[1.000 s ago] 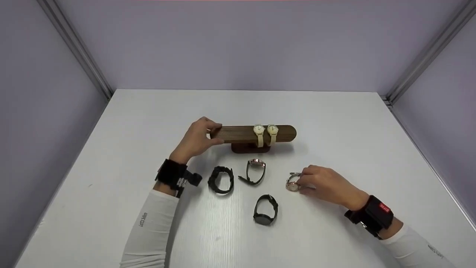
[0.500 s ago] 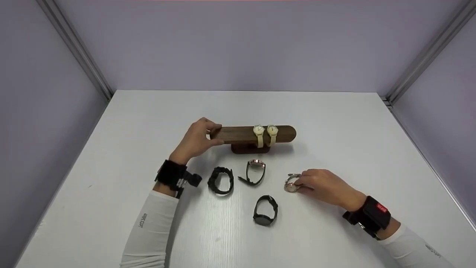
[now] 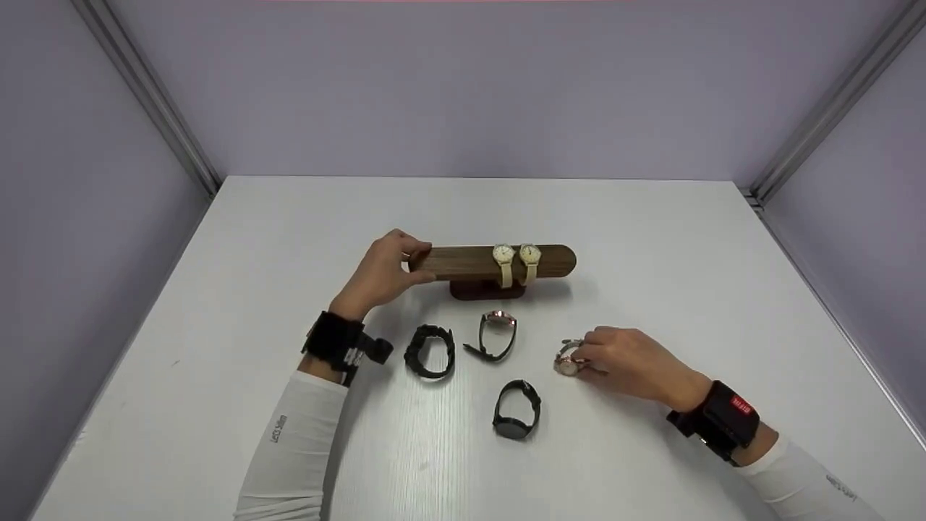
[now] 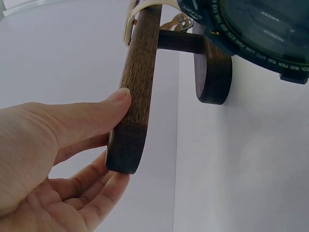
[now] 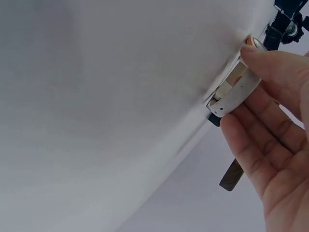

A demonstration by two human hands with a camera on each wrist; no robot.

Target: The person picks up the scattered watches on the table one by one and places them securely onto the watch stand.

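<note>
On the white counter (image 3: pixel 651 239), the left hand (image 3: pixel 380 271) grips the left end of the long dark wooden watch bar (image 3: pixel 463 261), with the thumb on one side and the fingers curled under the other, as the left wrist view shows clearly. This bar sits on a short dark foot, and two cream-strapped watches with pale dials (image 3: pixel 516 262) already hang on it, side by side, right of its middle.

In front of the bar, three watches lie loose on the counter: a chunky black watch (image 3: pixel 430 351) at the left, a black-strapped watch with a rose-coloured case (image 3: pixel 496 333) in the middle, and a black round-faced watch (image 3: pixel 515 409) nearer to the person.

At the right, the right hand (image 3: pixel 631 362) pinches a pale-strapped watch with a rose-gold case (image 3: pixel 568 359), which seems to rest on the counter, well apart from the bar.

So I judge the work is about one third done: two watches are hung, and four are left, one of them now in the fingers.
</note>
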